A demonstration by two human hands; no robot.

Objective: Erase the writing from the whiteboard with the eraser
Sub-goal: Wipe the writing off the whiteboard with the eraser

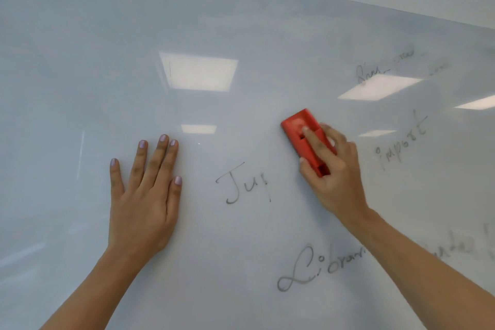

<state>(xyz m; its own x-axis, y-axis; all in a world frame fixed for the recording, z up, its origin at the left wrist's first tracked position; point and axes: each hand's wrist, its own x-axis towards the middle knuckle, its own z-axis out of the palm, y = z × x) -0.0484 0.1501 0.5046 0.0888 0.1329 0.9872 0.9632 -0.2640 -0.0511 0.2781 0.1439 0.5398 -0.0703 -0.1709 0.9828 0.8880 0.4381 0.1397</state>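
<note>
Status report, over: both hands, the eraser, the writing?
Left hand flat on whiteboard, open. Right hand grips red eraser against board. Unerased writing below and right of it. Nothing in the way.

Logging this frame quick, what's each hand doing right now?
Left hand: open, flat on the whiteboard.
Right hand: holding the red eraser.

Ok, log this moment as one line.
phase: erasing | right hand: grips red eraser against whiteboard | left hand: flat on board | unerased: Jus, Librar, import, faint scrawl top right
</note>
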